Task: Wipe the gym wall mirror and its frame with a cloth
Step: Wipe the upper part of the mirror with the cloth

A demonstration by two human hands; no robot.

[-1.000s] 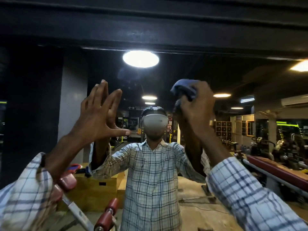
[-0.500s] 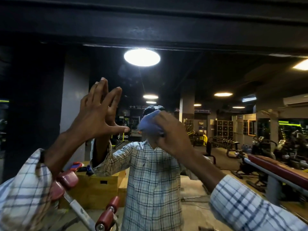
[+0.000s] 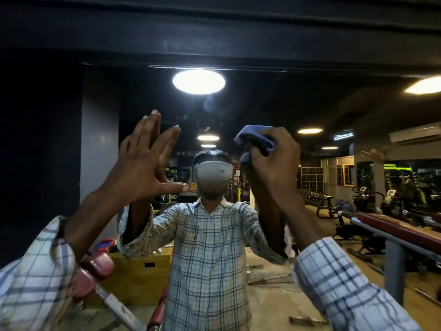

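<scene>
Dim gym hall, seen mostly as a reflection in the wall mirror (image 3: 274, 103), with its dark frame (image 3: 214, 37) running across at 12 o'clock.

The right hand (image 3: 274, 166), at 3 o'clock from the middle of the view, has its fingers curled tight round a bunched blue cloth (image 3: 255, 137). The cloth sticks out of the fist toward 11 o'clock and seems to lie against the glass. The left hand (image 3: 145, 168), at 9 o'clock, holds nothing. Its fingers are straight and spread, and the palm looks pressed flat to the mirror, meeting its own reflection.

To do this pass well, I would spread the cloth wider under the fingers rather than rubbing with a wad. Overlapping strokes should climb toward the frame at 12 o'clock. The bracing palm will likely leave prints, so that patch wants wiping last.

Further out, a round ceiling light (image 3: 198, 81) glares in the glass at 12 o'clock. A red padded bench (image 3: 401, 229) sits at 4 o'clock, red rollers (image 3: 95, 266) at 8 o'clock, and a wooden box (image 3: 138, 273) just beside them.
</scene>
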